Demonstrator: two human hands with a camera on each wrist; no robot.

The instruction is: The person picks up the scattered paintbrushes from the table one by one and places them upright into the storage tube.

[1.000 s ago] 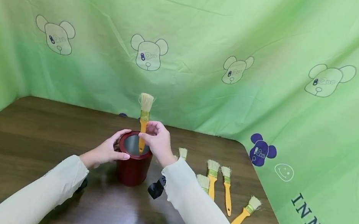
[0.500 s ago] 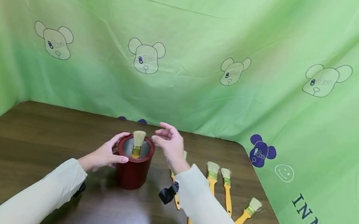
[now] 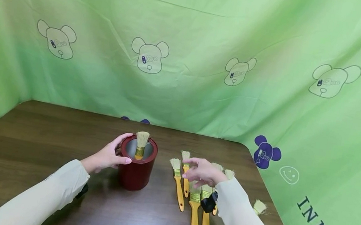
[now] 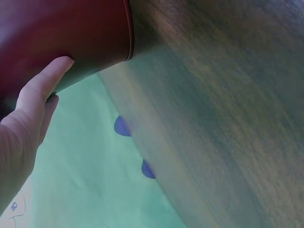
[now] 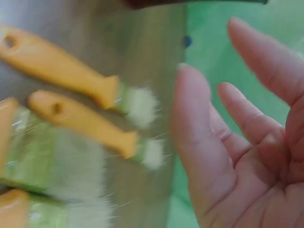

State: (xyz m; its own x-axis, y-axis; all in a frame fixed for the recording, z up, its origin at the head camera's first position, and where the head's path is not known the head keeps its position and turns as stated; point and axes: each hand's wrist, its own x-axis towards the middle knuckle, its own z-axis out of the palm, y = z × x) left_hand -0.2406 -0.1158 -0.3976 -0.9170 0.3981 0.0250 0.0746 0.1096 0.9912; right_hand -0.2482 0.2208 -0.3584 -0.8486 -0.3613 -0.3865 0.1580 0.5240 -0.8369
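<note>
A dark red cylindrical bin (image 3: pixel 135 175) with a grey interior stands upright on the table. My left hand (image 3: pixel 110 156) holds its left side, thumb at the front of the rim; in the left wrist view the fingers (image 4: pixel 40 90) lie along the red wall. One paintbrush (image 3: pixel 141 143) stands inside the bin, pale bristles up, its lower handle hidden. To the right, my right hand (image 3: pixel 204 172) hovers over several loose paintbrushes with nothing in its fingers. Nearest its fingertips are two narrow brushes, one with its orange handle (image 3: pixel 179 194) uncovered.
Wider paintbrushes (image 3: pixel 194 223) lie below the right hand, handles toward the front. Another brush (image 3: pixel 259 207) lies far right, partly under the sleeve. A green printed cloth (image 3: pixel 183 93) hangs behind the brown table (image 3: pixel 57 137).
The brush dropped handle-first into the bin and the right hand let go of it. That hand then moved right, over the loose brushes. The left hand stayed on the bin.
</note>
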